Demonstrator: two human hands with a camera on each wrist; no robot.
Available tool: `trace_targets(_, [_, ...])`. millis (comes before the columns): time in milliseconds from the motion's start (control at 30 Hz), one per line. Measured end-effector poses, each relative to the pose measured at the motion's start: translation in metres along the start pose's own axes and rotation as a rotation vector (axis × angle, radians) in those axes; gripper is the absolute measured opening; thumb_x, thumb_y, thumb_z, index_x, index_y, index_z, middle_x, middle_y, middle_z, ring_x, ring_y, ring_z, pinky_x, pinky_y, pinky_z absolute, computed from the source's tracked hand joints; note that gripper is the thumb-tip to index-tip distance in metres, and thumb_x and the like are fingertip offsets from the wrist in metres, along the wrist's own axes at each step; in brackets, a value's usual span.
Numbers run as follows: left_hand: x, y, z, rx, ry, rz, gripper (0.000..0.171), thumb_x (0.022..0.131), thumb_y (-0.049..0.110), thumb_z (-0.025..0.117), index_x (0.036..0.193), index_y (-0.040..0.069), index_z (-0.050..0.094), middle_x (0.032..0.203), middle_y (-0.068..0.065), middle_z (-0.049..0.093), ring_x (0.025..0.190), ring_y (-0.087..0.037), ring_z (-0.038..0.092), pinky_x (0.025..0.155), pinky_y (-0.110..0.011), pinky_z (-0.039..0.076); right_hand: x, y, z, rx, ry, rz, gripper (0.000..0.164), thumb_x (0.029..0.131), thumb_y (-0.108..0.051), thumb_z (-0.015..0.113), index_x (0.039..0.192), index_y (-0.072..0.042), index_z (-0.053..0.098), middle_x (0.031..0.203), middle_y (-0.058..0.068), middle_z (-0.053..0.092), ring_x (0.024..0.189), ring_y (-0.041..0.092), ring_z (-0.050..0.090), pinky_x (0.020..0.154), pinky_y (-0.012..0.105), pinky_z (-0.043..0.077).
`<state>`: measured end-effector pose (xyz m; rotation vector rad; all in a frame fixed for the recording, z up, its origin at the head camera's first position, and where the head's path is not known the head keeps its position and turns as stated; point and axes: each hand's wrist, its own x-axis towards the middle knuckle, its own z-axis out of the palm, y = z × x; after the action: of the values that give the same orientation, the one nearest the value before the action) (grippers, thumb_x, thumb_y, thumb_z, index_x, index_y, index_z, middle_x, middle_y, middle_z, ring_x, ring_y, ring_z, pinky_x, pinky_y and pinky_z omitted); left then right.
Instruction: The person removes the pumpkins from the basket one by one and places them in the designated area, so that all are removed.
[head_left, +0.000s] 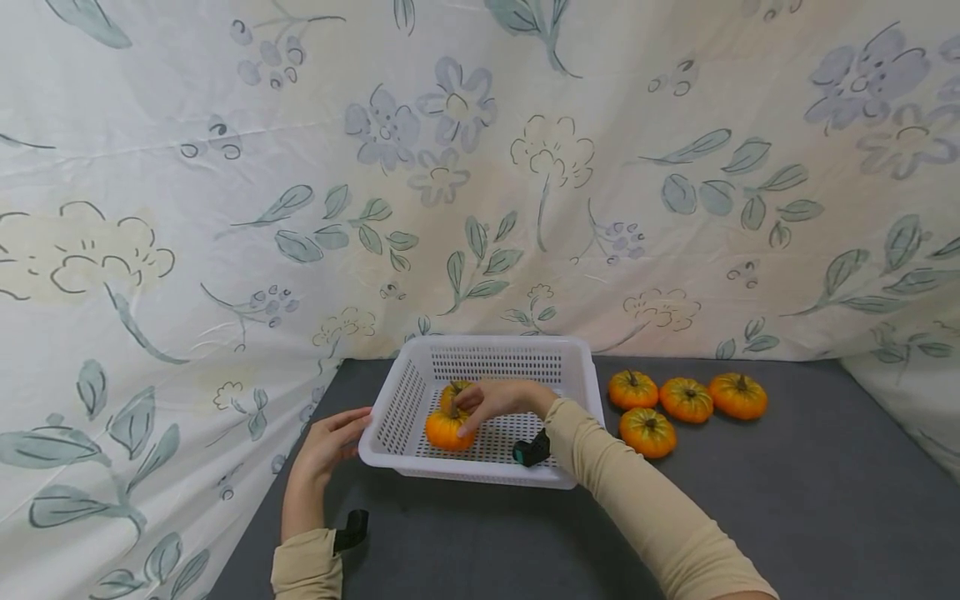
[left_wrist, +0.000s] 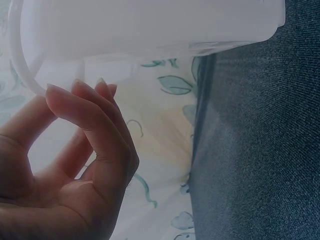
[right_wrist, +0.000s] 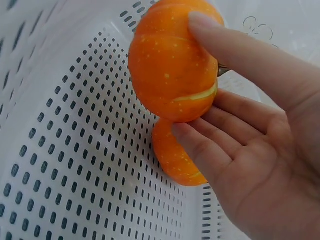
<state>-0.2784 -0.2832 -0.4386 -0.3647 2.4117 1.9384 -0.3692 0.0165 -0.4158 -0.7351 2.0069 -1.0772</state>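
A white plastic basket point(head_left: 480, 468) with slotted walls and floor stands on the dark table. My left hand point(head_left: 330, 442) pinches its left rim between thumb and fingertips, as the left wrist view shows the fingers point(left_wrist: 105, 125) curled at the lip. Inside the basket, my right hand point(head_left: 498, 398) holds a small orange pumpkin point(right_wrist: 172, 60), thumb on one side and fingers on the other. Just behind it in the basket sits a second pumpkin point(right_wrist: 175, 155), partly hidden by the held one and the fingers.
Right of the basket, several small orange pumpkins point(head_left: 686, 400) lie grouped on the dark grey table point(head_left: 810, 500). A floral cloth point(head_left: 480, 167) hangs behind and along the left side. Each wrist carries a black device point(head_left: 531, 450).
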Motion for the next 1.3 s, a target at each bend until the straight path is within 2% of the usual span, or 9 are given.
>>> trace_targets(200, [-0.001,0.000,-0.002,-0.001,-0.007,0.009,0.053,0.089,0.028,0.072,0.131,-0.001,0.059,0.097,0.008,0.070,0.083,-0.007,0.067,0.068,-0.029,0.053,-0.009,-0.002,-0.002,-0.015,0.048,-0.008,0.070,0.083,-0.023,0.078,0.143,-0.006,0.047,0.150,0.009,0.046,0.138,0.026,0.045,0.113,0.041,0.037])
trace_targets(400, [0.000,0.001,-0.003,0.012,-0.006,0.009,0.054,0.089,0.030,0.071,0.132,-0.001,0.058,0.099,0.008,0.071,0.084,-0.007,0.067,0.070,-0.028,0.053,-0.025,-0.004,-0.005,0.002,0.095,-0.031,0.064,0.083,-0.020,0.078,0.140,-0.008,0.051,0.149,0.009,0.048,0.138,0.028,0.046,0.113,0.043,0.037])
trace_targets(667, [-0.001,0.001,-0.001,0.013,0.001,0.009,0.054,0.089,0.030,0.072,0.131,-0.001,0.059,0.099,0.007,0.071,0.083,-0.007,0.067,0.068,-0.028,0.053,-0.046,-0.001,-0.010,-0.017,0.120,-0.057,0.064,0.084,-0.024,0.077,0.142,-0.013,0.051,0.149,0.008,0.047,0.139,0.028,0.045,0.112,0.043,0.038])
trace_targets(967, [0.000,0.000,-0.001,0.009,0.004,0.001,0.054,0.088,0.031,0.073,0.131,0.000,0.059,0.100,0.007,0.071,0.084,-0.007,0.067,0.069,-0.028,0.053,-0.077,-0.001,-0.021,-0.031,0.143,-0.095,0.067,0.086,-0.025,0.075,0.145,-0.013,0.046,0.151,0.009,0.045,0.142,0.030,0.041,0.113,0.045,0.035])
trace_targets(1300, [-0.002,0.001,-0.001,0.001,-0.019,0.006,0.054,0.089,0.028,0.072,0.132,-0.001,0.058,0.095,0.012,0.070,0.084,-0.005,0.067,0.070,-0.028,0.053,-0.104,0.014,-0.033,-0.001,0.175,-0.152,0.068,0.087,-0.026,0.074,0.147,-0.015,0.044,0.152,0.008,0.043,0.144,0.031,0.038,0.115,0.046,0.033])
